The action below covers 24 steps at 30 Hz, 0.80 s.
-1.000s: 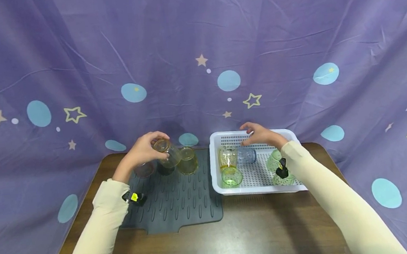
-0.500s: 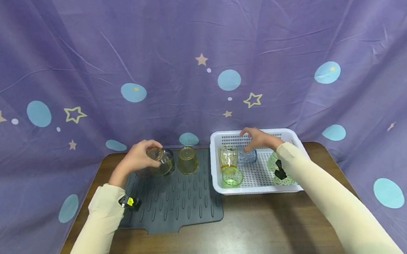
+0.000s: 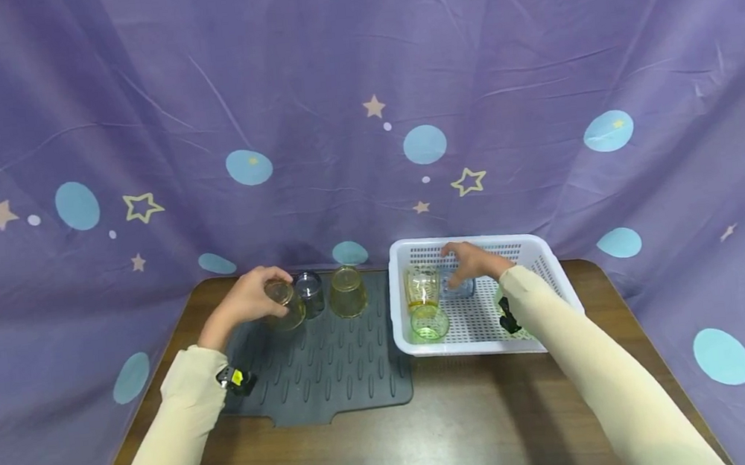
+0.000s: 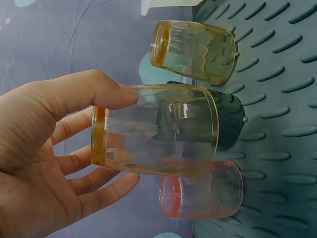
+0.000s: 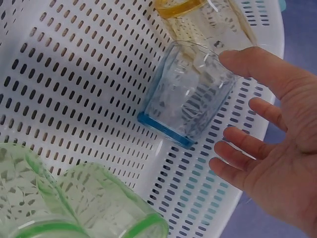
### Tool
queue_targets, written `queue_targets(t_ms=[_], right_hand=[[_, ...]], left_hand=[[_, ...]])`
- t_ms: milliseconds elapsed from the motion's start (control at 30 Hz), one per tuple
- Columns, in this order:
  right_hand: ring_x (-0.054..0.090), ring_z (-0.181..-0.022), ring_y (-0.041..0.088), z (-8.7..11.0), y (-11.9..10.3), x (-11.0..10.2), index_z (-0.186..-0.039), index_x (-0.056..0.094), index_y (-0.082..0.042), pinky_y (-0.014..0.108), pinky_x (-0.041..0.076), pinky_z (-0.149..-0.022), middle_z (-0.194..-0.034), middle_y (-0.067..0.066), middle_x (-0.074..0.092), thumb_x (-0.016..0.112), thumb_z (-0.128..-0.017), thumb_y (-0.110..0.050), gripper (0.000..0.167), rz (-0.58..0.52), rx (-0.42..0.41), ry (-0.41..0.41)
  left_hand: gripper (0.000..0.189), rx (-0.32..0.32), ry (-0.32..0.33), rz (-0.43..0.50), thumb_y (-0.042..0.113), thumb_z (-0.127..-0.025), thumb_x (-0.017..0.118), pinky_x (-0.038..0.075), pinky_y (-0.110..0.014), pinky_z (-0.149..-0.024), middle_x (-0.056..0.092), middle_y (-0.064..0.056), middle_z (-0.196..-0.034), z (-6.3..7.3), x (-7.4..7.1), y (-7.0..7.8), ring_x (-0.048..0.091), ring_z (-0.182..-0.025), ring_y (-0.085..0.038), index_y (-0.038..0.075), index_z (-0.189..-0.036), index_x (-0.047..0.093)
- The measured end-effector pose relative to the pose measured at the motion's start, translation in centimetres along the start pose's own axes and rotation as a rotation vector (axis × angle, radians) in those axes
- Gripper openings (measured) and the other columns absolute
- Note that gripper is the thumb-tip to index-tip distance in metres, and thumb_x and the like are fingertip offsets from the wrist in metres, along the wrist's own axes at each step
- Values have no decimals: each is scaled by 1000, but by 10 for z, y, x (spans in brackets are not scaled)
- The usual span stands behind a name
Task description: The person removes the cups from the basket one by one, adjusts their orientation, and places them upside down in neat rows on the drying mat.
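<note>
Looks partway: three glasses [image 3: 311,297] at far edge of mat [image 3: 332,375], left hand [image 3: 251,298] gripping amber glass [image 4: 158,131] near them, right hand [image 3: 473,262] spread by blue glass [image 5: 190,94], left in basket [image 3: 478,350] with other glasses [image 5: 116,201].

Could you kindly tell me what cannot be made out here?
Head: green glasses, mostly covered by the right sleeve.
Head: pink glass, largely behind the left hand.
Left wrist: dark glass, partly obscured by the held yellow glass.
Right wrist: yellow glass in the basket, cut off by top edge.
</note>
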State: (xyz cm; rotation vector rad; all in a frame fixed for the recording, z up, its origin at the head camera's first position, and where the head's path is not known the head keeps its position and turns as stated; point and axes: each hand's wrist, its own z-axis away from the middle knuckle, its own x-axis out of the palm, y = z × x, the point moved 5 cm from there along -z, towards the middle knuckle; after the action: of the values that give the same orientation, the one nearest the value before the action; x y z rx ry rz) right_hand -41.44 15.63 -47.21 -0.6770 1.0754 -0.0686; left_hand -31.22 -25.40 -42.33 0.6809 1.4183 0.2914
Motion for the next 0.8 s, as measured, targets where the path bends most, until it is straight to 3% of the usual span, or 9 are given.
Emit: queue_targets(t_ms=[367,600,800], right_hand=[[58,-114,37,-7,0,8,-141,48,2,49,53,-95,-140,27,52,84,-78,-9,74,51,-3,5],[49,-132,43,-7,0,11,-143,46,3,55,47,-108,-153,28,42,83,-75,-5,77,42,-1,-7],[48,-135,43,-8,3,14,-145,45,-1,56,45,-109,-155,26,40,82,-77,-6,78,34,34,-25]], left_hand=[[53,-25,-36,2,2,-71,85,50,-57,-95,61,-24,-126,5,6,-10,58,-116,-42,3,-121,67],[56,-40,-40,-45,0,-67,86,52,-56,-94,63,-24,-123,3,12,-22,60,-113,-41,1,-120,68],[56,-45,-38,-61,-3,-65,85,51,-58,-97,63,-25,-125,4,15,-30,60,-116,-44,-1,-118,68]])
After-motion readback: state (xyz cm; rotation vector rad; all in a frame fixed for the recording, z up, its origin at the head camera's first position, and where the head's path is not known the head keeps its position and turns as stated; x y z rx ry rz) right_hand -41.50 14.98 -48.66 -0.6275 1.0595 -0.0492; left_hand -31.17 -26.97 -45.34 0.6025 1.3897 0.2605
